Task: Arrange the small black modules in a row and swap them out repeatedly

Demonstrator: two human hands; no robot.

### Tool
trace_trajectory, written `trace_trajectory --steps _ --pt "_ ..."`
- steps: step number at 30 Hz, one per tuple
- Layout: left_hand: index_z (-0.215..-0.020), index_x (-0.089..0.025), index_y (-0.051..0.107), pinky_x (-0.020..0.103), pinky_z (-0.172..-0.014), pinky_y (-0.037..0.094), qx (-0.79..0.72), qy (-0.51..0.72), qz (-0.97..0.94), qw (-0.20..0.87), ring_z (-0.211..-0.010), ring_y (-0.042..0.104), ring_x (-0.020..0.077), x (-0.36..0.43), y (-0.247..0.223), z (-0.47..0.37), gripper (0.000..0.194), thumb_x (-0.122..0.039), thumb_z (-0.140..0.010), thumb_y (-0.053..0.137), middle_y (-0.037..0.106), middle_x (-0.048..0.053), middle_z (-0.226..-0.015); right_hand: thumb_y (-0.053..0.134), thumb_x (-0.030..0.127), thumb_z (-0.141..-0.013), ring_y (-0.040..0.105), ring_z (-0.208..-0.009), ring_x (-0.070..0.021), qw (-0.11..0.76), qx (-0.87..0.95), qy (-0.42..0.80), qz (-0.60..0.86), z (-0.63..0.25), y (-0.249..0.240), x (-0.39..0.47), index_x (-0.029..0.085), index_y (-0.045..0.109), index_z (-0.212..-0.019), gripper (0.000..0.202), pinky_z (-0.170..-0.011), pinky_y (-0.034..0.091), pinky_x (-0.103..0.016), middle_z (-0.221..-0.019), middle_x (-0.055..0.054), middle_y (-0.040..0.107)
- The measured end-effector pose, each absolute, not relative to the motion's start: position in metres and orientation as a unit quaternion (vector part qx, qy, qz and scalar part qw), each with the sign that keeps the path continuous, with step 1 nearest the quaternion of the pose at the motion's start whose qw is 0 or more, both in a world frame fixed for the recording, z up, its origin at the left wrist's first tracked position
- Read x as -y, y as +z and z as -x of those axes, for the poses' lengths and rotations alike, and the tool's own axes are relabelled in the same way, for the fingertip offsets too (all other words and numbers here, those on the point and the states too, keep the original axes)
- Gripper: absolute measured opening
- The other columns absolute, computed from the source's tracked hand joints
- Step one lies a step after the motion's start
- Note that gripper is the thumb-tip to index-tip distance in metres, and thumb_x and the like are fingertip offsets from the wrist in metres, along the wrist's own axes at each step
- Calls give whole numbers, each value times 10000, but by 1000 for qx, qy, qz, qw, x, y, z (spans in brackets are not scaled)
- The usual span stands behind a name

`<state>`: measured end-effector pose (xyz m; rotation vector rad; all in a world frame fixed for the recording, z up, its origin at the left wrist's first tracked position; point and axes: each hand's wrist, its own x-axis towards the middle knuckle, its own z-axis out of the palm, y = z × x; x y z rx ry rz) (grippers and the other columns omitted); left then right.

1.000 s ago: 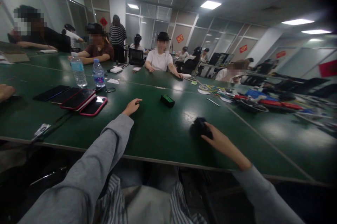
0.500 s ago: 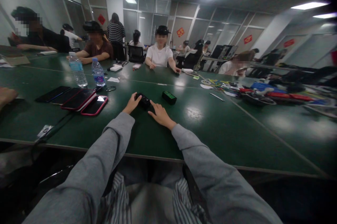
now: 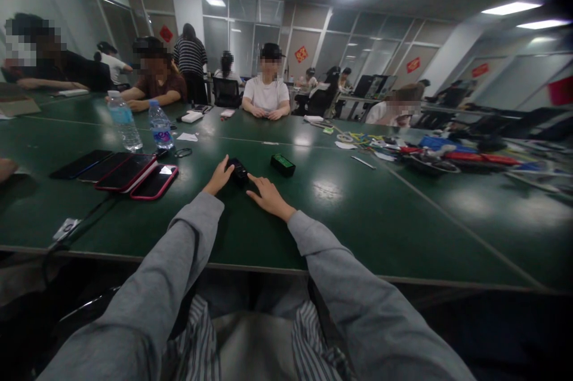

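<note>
A small black device lies on the green table in front of me. My left hand grips its left end, with the thumb on the near side. At its right end, my right hand reaches in with the index finger stretched out to the device's edge and the thumb apart below. Right of the device and a little further away is a black box with a green top, touched by neither hand.
Phones and two water bottles stand or lie at the left. A pen and a heap of cables and tools are on the right. People sit across the table, one in a white shirt.
The whole view has shifted slightly, so the table items appear further left. The person in white across the table has drawn both hands together. My hands remain at the black device.
</note>
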<state>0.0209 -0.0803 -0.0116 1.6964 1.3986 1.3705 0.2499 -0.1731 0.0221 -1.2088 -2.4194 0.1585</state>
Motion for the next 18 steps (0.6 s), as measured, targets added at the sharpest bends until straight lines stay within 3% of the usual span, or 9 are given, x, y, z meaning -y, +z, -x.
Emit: trace_trajectory --steps 6,12,18 --pt "-1410 -201 486 417 -1181 270 -537 537 -614 215 -1405 371 256 76 -16 -20 576 -386 -876 595 455 135 -1469 402 489 -992 483 -1152 -242 198 891 40 407 -249 24 177 278 259 -1527 593 -955 436 -416 -1295 -101 515" --pt "-1424 -153 456 426 -1158 300 -525 510 -634 248 -1374 417 281 76 -16 -25 720 -426 -801 691 451 172 -1467 386 414 -994 341 -1341 -263 301 818 -33 488 -261 25 159 247 344 -1488 524 -1066 346 -455 -1442 -121 405" --pt "-1269 -206 619 399 -1162 299 -498 479 -675 259 -1349 450 241 89 -2 -25 426 -348 -868 602 558 98 -1390 385 341 -970 218 -1438 -300 310 733 -51 603 -295 10 130 163 351 -1470 532 -1136 221 -539 -1563 -151 263"
